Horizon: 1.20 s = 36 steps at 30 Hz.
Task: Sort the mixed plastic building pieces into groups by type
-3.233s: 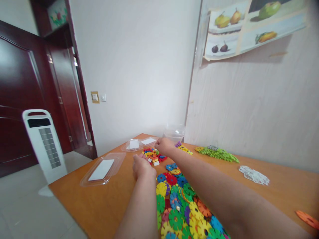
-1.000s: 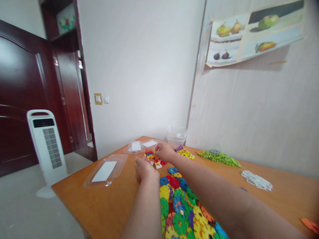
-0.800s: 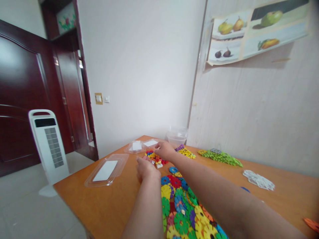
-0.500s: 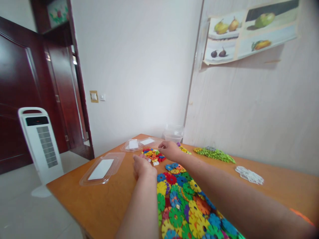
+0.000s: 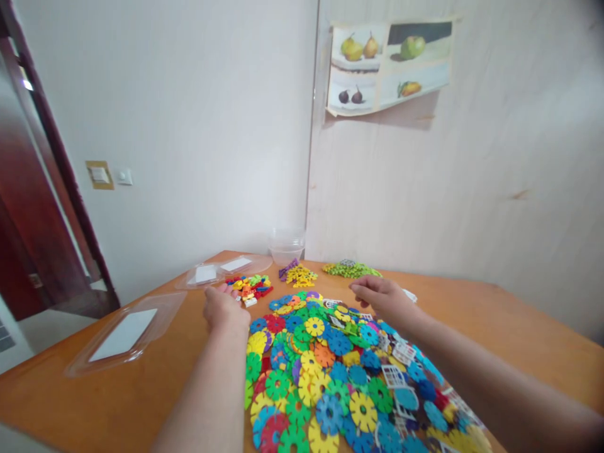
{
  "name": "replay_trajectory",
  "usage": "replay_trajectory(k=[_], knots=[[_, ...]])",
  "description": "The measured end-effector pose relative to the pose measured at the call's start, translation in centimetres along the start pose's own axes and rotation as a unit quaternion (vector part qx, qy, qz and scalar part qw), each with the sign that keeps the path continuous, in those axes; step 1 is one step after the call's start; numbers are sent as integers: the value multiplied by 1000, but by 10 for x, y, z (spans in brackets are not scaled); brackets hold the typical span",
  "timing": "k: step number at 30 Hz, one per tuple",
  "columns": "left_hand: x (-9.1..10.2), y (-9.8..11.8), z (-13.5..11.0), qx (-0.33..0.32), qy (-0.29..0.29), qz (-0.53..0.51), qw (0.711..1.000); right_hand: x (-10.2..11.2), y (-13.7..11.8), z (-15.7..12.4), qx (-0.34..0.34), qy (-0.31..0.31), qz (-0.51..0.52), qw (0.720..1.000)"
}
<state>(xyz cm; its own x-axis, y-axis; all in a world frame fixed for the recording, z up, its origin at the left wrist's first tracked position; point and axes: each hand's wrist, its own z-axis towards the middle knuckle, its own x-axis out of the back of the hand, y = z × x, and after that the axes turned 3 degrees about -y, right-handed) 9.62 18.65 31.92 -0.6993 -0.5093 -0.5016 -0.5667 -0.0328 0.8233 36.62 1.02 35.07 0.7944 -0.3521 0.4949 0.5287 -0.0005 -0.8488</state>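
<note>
My left hand [image 5: 225,309] hovers at the near-left side of a small heap of toy building bricks [image 5: 250,288] in red, yellow, blue, green and white. Its fingers are curled inward, and what they hold, if anything, is hidden. Above the far right part of a large spread of notched, flower-shaped plastic discs [image 5: 330,410] is my right hand [image 5: 384,299]. Its fingers are bent and slightly apart, with nothing visible between them. White lattice-like pieces [image 5: 394,376] lie mixed among the discs, mostly on the right.
Beyond the discs sit purple and yellow pieces [image 5: 301,275] and a green heap [image 5: 353,270]. Clear plastic tubs [image 5: 287,245] stand against the wall. Transparent lids with white labels [image 5: 123,335] lie on the left of the wooden table [image 5: 476,302]. My right hand partly hides a white piece.
The view has turned right. My right hand has moved away from the bricks to the right, over the discs. My left hand stays beside the bricks.
</note>
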Motion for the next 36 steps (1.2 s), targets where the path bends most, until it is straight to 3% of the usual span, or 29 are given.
replay_trajectory(k=[5,10,17,23,29,36], knots=[[-5,7,-12,-30,-21,22,999,54,46,-46,-24,97,-1,995],[-10,7,-22,-145,-45,60,987,79,89,-88,-20,158,-69,985],[-13,1,-52,-327,-87,125,933,78,108,-117,30,163,-146,975],[-27,2,-92,-405,-172,239,866,69,101,-110,53,156,-151,975],[-31,-10,-134,-415,-317,322,790,68,99,-110,61,143,-168,973],[9,-21,-169,-411,-406,412,705,69,105,-107,64,131,-118,982]])
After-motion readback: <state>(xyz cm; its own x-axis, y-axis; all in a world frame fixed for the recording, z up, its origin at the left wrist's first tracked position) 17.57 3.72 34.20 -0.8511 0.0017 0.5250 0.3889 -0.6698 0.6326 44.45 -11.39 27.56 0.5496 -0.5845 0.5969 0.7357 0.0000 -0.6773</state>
